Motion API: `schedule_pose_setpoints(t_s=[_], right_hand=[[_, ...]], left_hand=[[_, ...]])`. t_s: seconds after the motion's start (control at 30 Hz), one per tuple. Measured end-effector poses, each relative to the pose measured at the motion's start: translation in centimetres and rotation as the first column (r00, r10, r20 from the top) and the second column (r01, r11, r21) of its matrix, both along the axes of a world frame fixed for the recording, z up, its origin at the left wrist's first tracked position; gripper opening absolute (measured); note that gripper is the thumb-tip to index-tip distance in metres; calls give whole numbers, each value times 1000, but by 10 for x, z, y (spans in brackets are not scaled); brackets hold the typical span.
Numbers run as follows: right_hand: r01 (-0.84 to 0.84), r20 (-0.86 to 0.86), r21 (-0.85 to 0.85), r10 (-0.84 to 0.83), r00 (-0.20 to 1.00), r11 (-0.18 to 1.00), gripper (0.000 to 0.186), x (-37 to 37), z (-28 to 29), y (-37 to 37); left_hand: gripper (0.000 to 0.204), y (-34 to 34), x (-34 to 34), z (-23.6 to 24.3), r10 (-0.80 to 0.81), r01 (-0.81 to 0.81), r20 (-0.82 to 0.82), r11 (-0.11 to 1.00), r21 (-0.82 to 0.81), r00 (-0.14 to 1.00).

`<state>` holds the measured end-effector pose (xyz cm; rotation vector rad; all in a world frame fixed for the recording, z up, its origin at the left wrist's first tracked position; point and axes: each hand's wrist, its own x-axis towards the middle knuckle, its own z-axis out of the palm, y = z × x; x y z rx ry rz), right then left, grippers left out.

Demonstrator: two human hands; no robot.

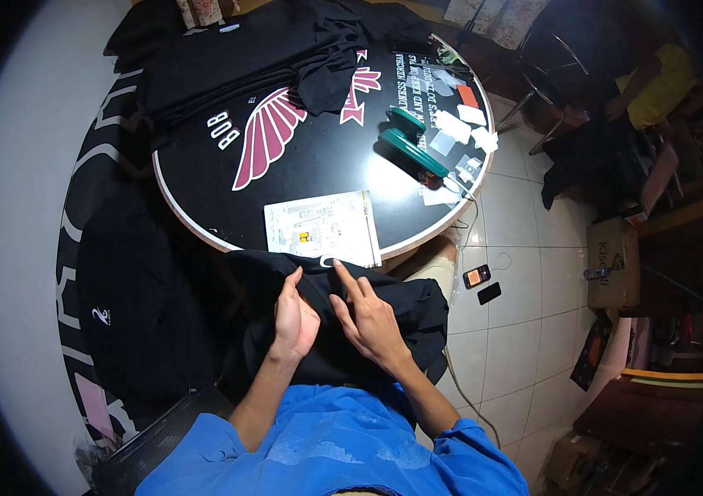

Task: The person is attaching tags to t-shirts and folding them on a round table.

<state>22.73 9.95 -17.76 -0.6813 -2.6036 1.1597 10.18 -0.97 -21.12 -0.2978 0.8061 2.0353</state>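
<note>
We see the two hands apart, side by side over a black cloth (413,310) that lies beneath and around them, reaching from just beyond the fingertips back toward the wearer's blue shirt (327,438). The left hand (295,322) is unfolded, its fingers extended forward along the cloth and its palm turned toward its partner. The right hand (370,324) is loosely spread, index finger stretched forward to a small curved white mark (327,260) at the cloth's far edge; we cannot tell whether the fingertip presses on it or stops just above. Neither is seen closed around anything.

Directly ahead of both, we note a printed sheet (318,223) lying flat near the edge of a round black counter (190,161) with a pale rim. Ahead and to the right of the hands is a green hinged device (416,154), and beyond it lie scattered white pieces (452,126). Farther ahead, slightly left, we find a heap of black garments (244,70).

Well to the right of the hands, two phones (490,293) lie near each other on the tiled floor (525,289); farther right stands a cardboard box (612,277), with a person in yellow (657,91) ahead of it.
</note>
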Motion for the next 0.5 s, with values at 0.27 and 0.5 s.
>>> schedule_pose_setpoints(t_s=[0.27,0.5], right_hand=[[5,47,166,-13,999,986,65,-7,-16,-22],[44,34,167,-50,998,985,65,-11,-17,-22]], left_hand=[[50,1,17,-3,139,-181,-181,953,-245,974],[50,-2,23,-2,119,-138,-132,980,-143,984]])
